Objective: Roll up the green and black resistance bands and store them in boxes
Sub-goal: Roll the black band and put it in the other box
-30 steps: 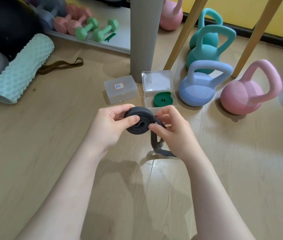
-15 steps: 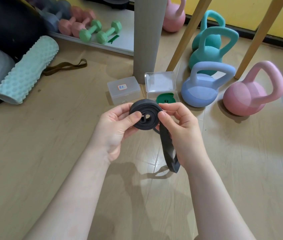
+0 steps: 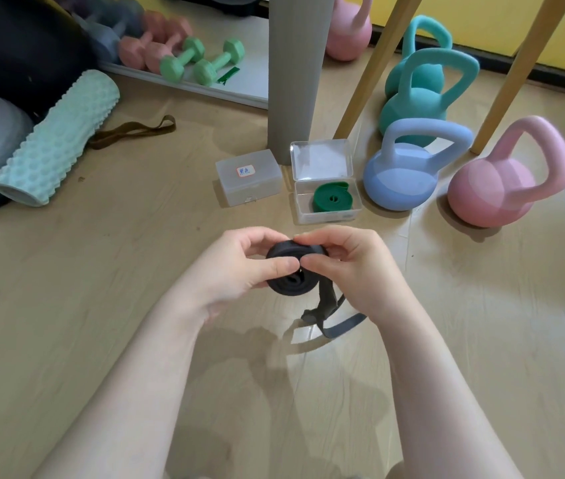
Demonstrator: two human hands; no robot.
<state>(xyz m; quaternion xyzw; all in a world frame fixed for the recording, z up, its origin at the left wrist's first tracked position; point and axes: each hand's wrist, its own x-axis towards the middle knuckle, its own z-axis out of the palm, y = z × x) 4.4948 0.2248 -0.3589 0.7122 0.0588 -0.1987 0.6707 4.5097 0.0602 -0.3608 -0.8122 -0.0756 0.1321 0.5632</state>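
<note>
Lower now than half a second back, both hands have dropped toward the wooden floor (image 3: 66, 305), and the loose tail of the black resistance band (image 3: 293, 286) has gone from hanging straight to crumpling on the boards. Behind them stand a pink kettlebell (image 3: 491, 188) and a blue kettlebell (image 3: 400, 181), with a mint foam roller (image 3: 56, 140) off to the left. Nearer sit two clear boxes: a closed box (image 3: 249, 176) with a label, and an open box (image 3: 326, 202) with the rolled green resistance band (image 3: 332, 202) lying flat inside. The left hand (image 3: 236, 271) pinches the black coil between thumb and fingers; the right hand (image 3: 350, 267) has its grip pinched on the coil's top edge. The coil is held above the floor, its flat face turned up toward the person, its winding axis pointing roughly at them, its tail trailing down and right. I'd worry the springy roll could unwind if either pinch eases, and the tail may twist as it feeds in.
</note>
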